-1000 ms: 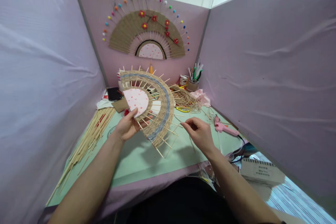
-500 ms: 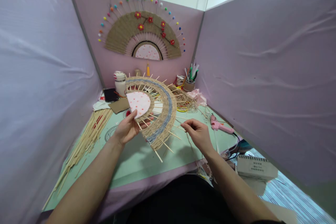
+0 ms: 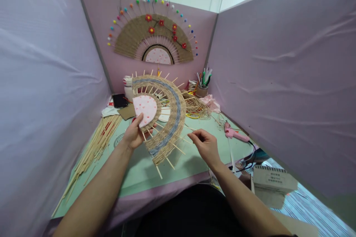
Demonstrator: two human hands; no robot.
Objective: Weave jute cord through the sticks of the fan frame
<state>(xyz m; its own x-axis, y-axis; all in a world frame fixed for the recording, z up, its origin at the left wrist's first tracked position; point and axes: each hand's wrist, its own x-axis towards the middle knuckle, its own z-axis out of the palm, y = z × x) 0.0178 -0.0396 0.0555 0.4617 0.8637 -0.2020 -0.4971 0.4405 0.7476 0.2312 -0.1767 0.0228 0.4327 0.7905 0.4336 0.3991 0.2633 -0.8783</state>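
My left hand (image 3: 136,131) grips a half-round woven fan (image 3: 178,113) by its inner half-circle of pale pink dotted cloth, thumb on the front and fingers behind. Natural twine with a blue-grey middle band runs round the fan, and bare bamboo sticks poke out past its outer edge. Just right of that edge, beside the stick tips, my right hand (image 3: 204,144) is closed in a pinch. A thin strand of twine seems to be in its fingertips, though it barely shows. The fan is tilted, held above the green tabletop (image 3: 133,181).
Loose bamboo sticks (image 3: 91,152) lie at the left. Behind the fan sits a heap of twine (image 3: 196,105), near a tool holder (image 3: 202,90). A pink glue gun (image 3: 235,134) rests at the right. A finished fan (image 3: 130,33) hangs on the back panel.
The fan has turned slightly, its lower end swinging left and down. My right hand has shifted a little left relative to the table, still pinched; the hanging strand shows less clearly.
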